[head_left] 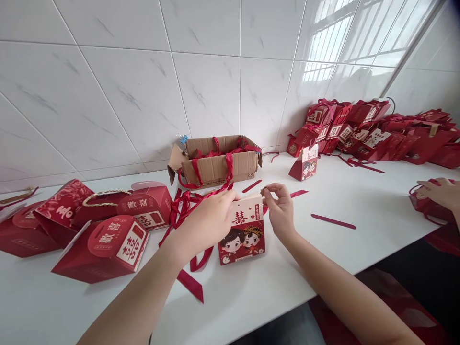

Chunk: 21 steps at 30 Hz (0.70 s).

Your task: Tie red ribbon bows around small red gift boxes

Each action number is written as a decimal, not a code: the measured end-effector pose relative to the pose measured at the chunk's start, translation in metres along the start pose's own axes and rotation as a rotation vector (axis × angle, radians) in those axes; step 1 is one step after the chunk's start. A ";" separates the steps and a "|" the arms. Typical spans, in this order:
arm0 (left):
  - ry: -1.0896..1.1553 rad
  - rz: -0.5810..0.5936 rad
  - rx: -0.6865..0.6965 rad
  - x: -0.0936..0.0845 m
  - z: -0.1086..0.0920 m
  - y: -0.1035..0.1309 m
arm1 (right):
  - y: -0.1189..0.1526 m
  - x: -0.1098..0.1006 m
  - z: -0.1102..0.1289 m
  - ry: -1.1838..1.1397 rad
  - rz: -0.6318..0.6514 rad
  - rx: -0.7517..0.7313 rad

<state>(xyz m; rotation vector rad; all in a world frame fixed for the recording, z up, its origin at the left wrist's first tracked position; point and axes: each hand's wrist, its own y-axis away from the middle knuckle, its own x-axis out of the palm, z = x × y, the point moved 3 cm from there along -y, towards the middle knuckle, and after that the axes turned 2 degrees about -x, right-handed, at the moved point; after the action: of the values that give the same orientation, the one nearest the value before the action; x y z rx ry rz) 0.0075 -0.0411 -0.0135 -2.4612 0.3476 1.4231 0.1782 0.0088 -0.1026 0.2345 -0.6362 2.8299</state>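
Observation:
A small candy box of red and cream card, printed with a cartoon couple, stands on the table in front of me. My left hand is closed on its upper left edge. At the top right corner of the box, my right hand is closed in a pinch; what lies between the fingertips is too small to make out. A bit of red ribbon shows just below those fingers. Behind and under my left wrist lies a tangle of red ribbon, with a cut end nearer me.
A cardboard box with ribbons over its rim stands by the wall. Red gift boxes sit at left, many more at back right. A finished-looking triangular box and a ribbon strip lie rightward. Another person's hand touches a red box.

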 end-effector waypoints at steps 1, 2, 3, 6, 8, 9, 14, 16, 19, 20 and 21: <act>-0.014 -0.003 -0.003 0.001 0.000 -0.001 | 0.002 0.002 -0.002 -0.001 -0.002 0.009; -0.023 -0.006 -0.007 0.003 -0.001 -0.002 | 0.003 0.004 -0.003 -0.004 0.002 0.018; -0.026 -0.010 -0.011 0.004 -0.001 -0.002 | 0.004 0.005 -0.004 -0.007 0.003 0.025; 0.000 -0.025 -0.006 0.011 -0.004 -0.005 | 0.005 0.004 -0.003 0.012 -0.055 -0.008; 0.018 -0.040 0.006 0.016 -0.005 -0.007 | 0.004 0.001 -0.001 0.057 -0.129 -0.079; 0.018 -0.050 0.008 0.018 -0.006 -0.007 | 0.004 0.000 0.000 0.081 -0.155 -0.114; -0.047 -0.077 0.000 0.023 -0.008 -0.009 | 0.003 0.000 0.000 0.115 -0.173 -0.183; -0.073 -0.075 -0.003 0.023 -0.009 -0.009 | 0.002 0.000 0.000 0.092 -0.154 -0.173; -0.080 -0.102 0.007 0.023 -0.009 -0.011 | -0.004 -0.008 0.007 0.071 -0.158 -0.198; -0.074 -0.115 0.012 0.023 -0.009 -0.013 | -0.007 -0.012 0.011 0.063 -0.167 -0.220; -0.063 -0.130 0.016 0.024 -0.007 -0.015 | -0.011 -0.018 0.016 0.049 -0.168 -0.243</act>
<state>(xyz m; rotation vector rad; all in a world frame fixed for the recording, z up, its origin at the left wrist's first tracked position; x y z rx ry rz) 0.0301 -0.0317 -0.0290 -2.3732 0.1814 1.4338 0.1996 0.0079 -0.0880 0.1665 -0.8959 2.5610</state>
